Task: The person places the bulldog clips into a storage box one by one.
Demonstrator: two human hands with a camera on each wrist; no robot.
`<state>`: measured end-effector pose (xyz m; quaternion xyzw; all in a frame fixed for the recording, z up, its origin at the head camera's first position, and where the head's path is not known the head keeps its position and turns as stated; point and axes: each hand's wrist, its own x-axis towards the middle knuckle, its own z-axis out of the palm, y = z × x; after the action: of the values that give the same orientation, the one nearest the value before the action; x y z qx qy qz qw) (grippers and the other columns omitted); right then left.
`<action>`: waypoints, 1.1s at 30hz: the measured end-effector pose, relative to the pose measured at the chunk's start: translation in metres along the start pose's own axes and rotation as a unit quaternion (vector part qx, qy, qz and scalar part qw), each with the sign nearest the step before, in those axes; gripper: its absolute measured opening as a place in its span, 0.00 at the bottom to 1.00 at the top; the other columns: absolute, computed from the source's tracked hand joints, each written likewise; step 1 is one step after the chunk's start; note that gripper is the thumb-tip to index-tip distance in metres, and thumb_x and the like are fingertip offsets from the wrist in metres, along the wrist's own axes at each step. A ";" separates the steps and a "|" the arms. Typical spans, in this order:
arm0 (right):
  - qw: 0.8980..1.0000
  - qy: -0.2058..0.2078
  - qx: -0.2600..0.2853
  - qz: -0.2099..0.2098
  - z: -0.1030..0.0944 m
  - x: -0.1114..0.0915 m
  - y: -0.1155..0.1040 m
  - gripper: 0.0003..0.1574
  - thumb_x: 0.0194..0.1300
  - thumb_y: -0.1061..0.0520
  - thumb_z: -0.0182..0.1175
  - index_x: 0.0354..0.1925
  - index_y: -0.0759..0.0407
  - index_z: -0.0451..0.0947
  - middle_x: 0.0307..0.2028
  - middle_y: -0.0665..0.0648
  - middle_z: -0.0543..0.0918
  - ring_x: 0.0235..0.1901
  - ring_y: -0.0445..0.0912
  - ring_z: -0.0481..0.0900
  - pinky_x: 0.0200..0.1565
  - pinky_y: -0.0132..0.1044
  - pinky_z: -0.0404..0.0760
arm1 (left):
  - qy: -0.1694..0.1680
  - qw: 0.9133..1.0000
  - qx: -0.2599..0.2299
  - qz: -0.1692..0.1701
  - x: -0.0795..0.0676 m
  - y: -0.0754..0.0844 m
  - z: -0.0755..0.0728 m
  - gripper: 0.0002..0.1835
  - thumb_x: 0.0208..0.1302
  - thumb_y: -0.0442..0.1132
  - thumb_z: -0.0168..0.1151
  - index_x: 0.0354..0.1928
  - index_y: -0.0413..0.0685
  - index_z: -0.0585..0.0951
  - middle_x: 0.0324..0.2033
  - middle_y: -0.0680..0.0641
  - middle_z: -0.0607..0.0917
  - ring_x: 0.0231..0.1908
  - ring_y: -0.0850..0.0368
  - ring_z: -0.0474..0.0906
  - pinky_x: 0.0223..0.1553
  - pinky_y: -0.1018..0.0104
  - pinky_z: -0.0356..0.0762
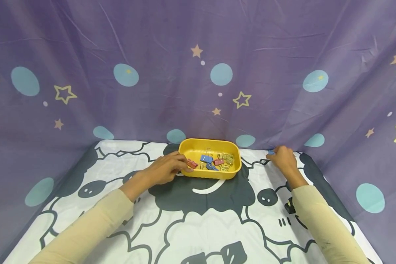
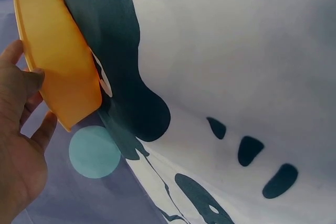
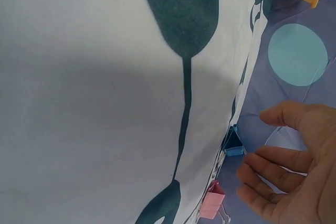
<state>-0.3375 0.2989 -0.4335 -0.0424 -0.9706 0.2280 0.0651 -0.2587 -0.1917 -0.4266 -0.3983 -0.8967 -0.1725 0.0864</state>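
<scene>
At the left end of a yellow tray (image 1: pixel 211 175), my left hand (image 1: pixel 169 167) holds a red binder clip (image 1: pixel 192 164) by the near rim. In the left wrist view, red shows between the thumb and fingers (image 2: pixel 46 127), beside the tray wall (image 2: pixel 65 51); the fingers partly hide it. My right hand (image 3: pixel 294 166) is at the cloth's far edge, thumb and fingers apart. A blue binder clip (image 3: pixel 234 142) sits on that edge, right at the fingertips. Lower in the same view, a pink binder clip (image 3: pixel 212 203) also sits on the edge.
Inside the tray are several binder clips, among them a blue one (image 1: pixel 206 158), a red one (image 1: pixel 218 162) and a yellow-green one (image 1: pixel 229 160). A white cartoon-print cloth (image 1: pixel 211 234) covers the table. A purple curtain (image 1: pixel 171 47) hangs right behind it.
</scene>
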 end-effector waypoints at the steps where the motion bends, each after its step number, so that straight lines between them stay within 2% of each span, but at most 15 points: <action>1: 1.000 0.004 -0.003 0.002 0.000 0.000 0.000 0.22 0.67 0.48 0.71 0.29 0.64 0.79 0.33 0.67 0.82 0.38 0.63 0.80 0.39 0.56 0.80 | 0.000 1.000 0.000 0.000 0.000 0.000 0.000 0.29 0.69 0.20 0.67 0.57 0.64 0.96 0.50 0.56 0.91 0.53 0.57 0.81 0.45 0.61 0.85; 3: 1.000 0.010 -0.009 0.006 0.001 0.001 0.001 0.25 0.65 0.48 0.71 0.21 0.54 0.68 0.27 0.59 0.74 0.34 0.58 0.74 0.33 0.51 0.74 | 0.001 1.000 0.000 0.000 0.000 0.000 0.000 0.29 0.69 0.20 0.67 0.57 0.63 0.96 0.50 0.56 0.91 0.53 0.57 0.82 0.45 0.61 0.85; 5: 1.000 0.017 -0.013 0.008 0.002 0.002 0.002 0.26 0.64 0.49 0.71 0.19 0.50 0.66 0.26 0.59 0.74 0.33 0.57 0.74 0.32 0.50 0.73 | 0.001 1.000 -0.001 -0.001 0.000 0.000 -0.001 0.29 0.69 0.20 0.67 0.57 0.63 0.96 0.50 0.56 0.91 0.53 0.57 0.81 0.45 0.61 0.84; 10: 0.999 0.007 -0.018 0.026 0.003 0.006 0.002 0.26 0.63 0.48 0.72 0.19 0.51 0.67 0.31 0.64 0.79 0.34 0.60 0.78 0.36 0.56 0.79 | 0.000 1.000 -0.003 -0.004 0.000 0.001 -0.001 0.29 0.70 0.21 0.67 0.58 0.64 0.96 0.48 0.56 0.91 0.52 0.57 0.81 0.46 0.61 0.84; 13: 0.999 -0.006 -0.025 0.038 0.003 0.008 0.000 0.27 0.64 0.47 0.72 0.20 0.55 0.67 0.36 0.71 0.83 0.38 0.65 0.82 0.40 0.61 0.83 | -0.001 1.000 -0.002 -0.005 0.000 0.001 0.000 0.29 0.70 0.21 0.67 0.58 0.64 0.96 0.49 0.57 0.91 0.53 0.58 0.81 0.47 0.60 0.84; 15: 0.998 -0.011 -0.033 0.043 0.003 0.011 0.000 0.25 0.65 0.47 0.72 0.24 0.61 0.73 0.44 0.79 0.85 0.44 0.71 0.86 0.45 0.65 0.84 | -0.001 1.000 -0.001 -0.005 0.000 0.001 0.000 0.29 0.70 0.21 0.67 0.58 0.64 0.96 0.49 0.57 0.91 0.53 0.57 0.81 0.48 0.59 0.85; 18: 0.998 -0.018 -0.043 0.050 0.004 0.014 -0.002 0.28 0.67 0.46 0.71 0.40 0.74 0.82 0.56 0.86 0.84 0.55 0.78 0.86 0.52 0.70 0.85 | 0.000 1.000 0.000 -0.002 0.000 0.001 0.000 0.28 0.71 0.21 0.67 0.58 0.64 0.96 0.50 0.57 0.91 0.53 0.57 0.81 0.49 0.59 0.85; 20: 0.997 -0.021 -0.050 0.056 0.005 0.016 -0.004 0.34 0.67 0.46 0.71 0.52 0.79 0.83 0.61 0.88 0.82 0.60 0.79 0.85 0.54 0.71 0.85 | 0.002 1.000 0.001 0.001 0.000 0.000 0.001 0.28 0.71 0.21 0.67 0.57 0.64 0.96 0.50 0.57 0.91 0.53 0.57 0.81 0.49 0.59 0.86; 22: 0.996 -0.024 -0.055 0.061 0.007 0.018 -0.006 0.39 0.68 0.46 0.71 0.58 0.80 0.81 0.62 0.88 0.81 0.61 0.79 0.85 0.55 0.71 0.85 | 0.003 1.000 0.001 0.000 0.000 0.000 0.000 0.28 0.71 0.21 0.67 0.57 0.64 0.96 0.50 0.57 0.91 0.52 0.57 0.81 0.49 0.59 0.86; 26: 0.995 -0.029 -0.059 0.074 0.008 0.020 -0.008 0.41 0.68 0.47 0.71 0.63 0.80 0.79 0.64 0.87 0.81 0.62 0.79 0.85 0.56 0.71 0.86 | 0.002 1.000 0.000 -0.003 0.000 0.001 0.001 0.28 0.71 0.21 0.67 0.57 0.64 0.96 0.50 0.57 0.91 0.52 0.58 0.81 0.48 0.60 0.86; 33: 0.992 -0.041 -0.074 0.092 0.011 0.025 -0.008 0.43 0.68 0.45 0.71 0.66 0.79 0.78 0.65 0.85 0.81 0.63 0.79 0.84 0.57 0.70 0.85 | 0.001 1.000 0.004 -0.011 0.000 0.003 -0.001 0.29 0.70 0.21 0.67 0.58 0.65 0.96 0.48 0.57 0.91 0.54 0.57 0.82 0.46 0.62 0.84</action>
<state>-0.3641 0.2896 -0.4372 -0.1270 -0.9786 0.1616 0.0004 -0.2568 -0.1901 -0.4253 -0.3879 -0.9017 -0.1701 0.0870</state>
